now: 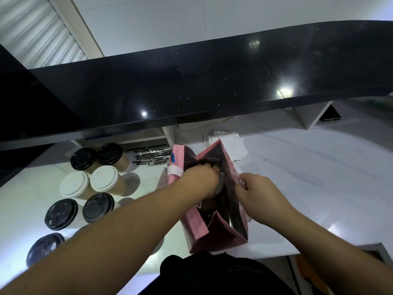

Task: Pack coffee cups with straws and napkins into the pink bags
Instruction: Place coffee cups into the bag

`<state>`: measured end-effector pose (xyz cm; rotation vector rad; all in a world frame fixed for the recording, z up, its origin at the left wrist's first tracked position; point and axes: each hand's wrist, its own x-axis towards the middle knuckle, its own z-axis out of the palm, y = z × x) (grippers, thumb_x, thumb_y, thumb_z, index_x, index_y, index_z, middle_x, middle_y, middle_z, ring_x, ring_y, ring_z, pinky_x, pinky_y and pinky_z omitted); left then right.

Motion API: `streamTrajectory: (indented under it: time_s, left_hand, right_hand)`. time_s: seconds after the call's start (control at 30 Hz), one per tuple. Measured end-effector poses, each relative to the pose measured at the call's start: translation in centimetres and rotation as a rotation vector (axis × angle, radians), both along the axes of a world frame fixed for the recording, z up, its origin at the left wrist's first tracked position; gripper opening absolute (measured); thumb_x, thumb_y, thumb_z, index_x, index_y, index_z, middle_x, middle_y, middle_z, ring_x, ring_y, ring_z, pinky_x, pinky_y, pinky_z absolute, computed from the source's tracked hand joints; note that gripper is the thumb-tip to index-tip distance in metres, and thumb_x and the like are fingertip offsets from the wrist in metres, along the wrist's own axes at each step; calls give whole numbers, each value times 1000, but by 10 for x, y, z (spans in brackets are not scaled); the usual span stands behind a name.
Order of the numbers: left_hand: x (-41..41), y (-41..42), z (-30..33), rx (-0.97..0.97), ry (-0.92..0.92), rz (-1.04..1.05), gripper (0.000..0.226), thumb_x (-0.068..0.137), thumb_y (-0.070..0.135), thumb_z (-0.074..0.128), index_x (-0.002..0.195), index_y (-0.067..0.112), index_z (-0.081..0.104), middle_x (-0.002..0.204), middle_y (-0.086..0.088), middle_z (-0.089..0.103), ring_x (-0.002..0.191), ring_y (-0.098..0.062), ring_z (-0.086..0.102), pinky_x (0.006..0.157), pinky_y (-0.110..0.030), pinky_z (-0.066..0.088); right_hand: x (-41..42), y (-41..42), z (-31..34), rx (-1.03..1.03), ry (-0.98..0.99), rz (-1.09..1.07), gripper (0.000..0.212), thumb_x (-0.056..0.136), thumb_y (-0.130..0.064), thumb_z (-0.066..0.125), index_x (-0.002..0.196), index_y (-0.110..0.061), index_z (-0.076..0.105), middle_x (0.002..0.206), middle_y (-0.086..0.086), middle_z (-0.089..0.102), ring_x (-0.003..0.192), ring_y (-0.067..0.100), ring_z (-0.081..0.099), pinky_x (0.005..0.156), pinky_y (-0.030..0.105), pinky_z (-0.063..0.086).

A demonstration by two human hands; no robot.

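standing open on the white counter [297,177]: pink bag [197,226], mouth spread for loading. reaching inside, left hand [202,182], fingers curled on something dark, likely a cup lid. pinching the bag's right rim to steady it, right hand [253,190]. waiting at left, lidded coffee cups [104,182]; behind, straws [153,156] and napkins [231,143].

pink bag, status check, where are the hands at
Left hand reaching down inside pink bag, what it grips is hidden. Right hand pinching the bag's rim. Seven lidded cups waiting at left. Nothing in the way.
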<state>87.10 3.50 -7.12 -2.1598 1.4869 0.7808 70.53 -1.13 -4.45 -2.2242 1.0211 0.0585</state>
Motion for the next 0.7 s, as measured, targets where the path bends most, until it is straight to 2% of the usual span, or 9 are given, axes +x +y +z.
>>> streamTrajectory:
  time_s: [0.1,0.17,0.23,0.3,0.4,0.43,0.5,0.6,0.7]
  left_hand:
    - [-5,11,30,-171,30,-80,49,97,20,64,143,11,51,131,-12,63,113,-32,64,87,-37,50]
    - [-4,20,58,-336,56,-129,35,100,22,60,135,20,60,124,-3,68,109,-24,67,87,-34,54]
    - [5,36,86,-568,139,-97,30,103,28,56,132,30,64,123,8,67,107,-11,64,88,-29,55]
    - [21,63,111,-806,166,-32,26,104,34,54,128,36,63,117,21,60,100,5,54,81,-13,45]
    - [53,116,124,-977,110,175,17,101,28,56,115,39,57,110,24,56,95,4,56,75,-15,45]
    - [64,135,120,-951,82,251,18,100,25,59,113,37,56,109,19,58,96,0,58,76,-21,48]
    - [82,171,104,-714,1,343,24,99,26,63,121,33,56,121,12,60,108,-9,60,84,-29,48]
    - [85,220,64,-326,-27,309,60,95,39,69,149,30,45,152,10,48,133,-14,50,103,-31,45]
    - [73,253,28,-200,46,289,88,86,54,73,160,32,31,162,12,34,144,-12,39,114,-30,37]
  right_hand:
    - [1,-1,0,26,-37,-18,31,100,-22,46,75,-6,54,65,6,60,57,20,52,50,34,35]
    - [3,-2,2,35,-48,-20,33,101,-23,45,71,-13,54,62,1,60,52,15,53,44,25,33]
    - [7,-2,4,54,-62,-6,34,102,-24,43,72,-20,59,64,-3,64,56,13,60,43,21,37]
    - [13,0,7,85,-69,4,35,104,-28,43,78,-23,65,70,-6,69,60,11,65,46,21,44]
    - [20,2,7,128,-88,-16,39,107,-33,43,78,-24,66,69,-5,71,55,11,68,44,20,46]
    - [23,2,7,129,-90,-22,39,107,-33,43,78,-23,66,69,-4,72,55,11,69,44,22,48]
    - [27,1,6,134,-72,-33,37,107,-33,43,84,-21,69,76,-4,73,61,13,70,52,33,59]
    - [30,-1,5,129,-31,-40,35,108,-33,43,90,-19,70,84,0,74,69,18,70,65,44,64]
    - [31,0,6,108,-23,-33,37,107,-32,43,87,-18,71,81,3,74,69,22,70,65,48,63]
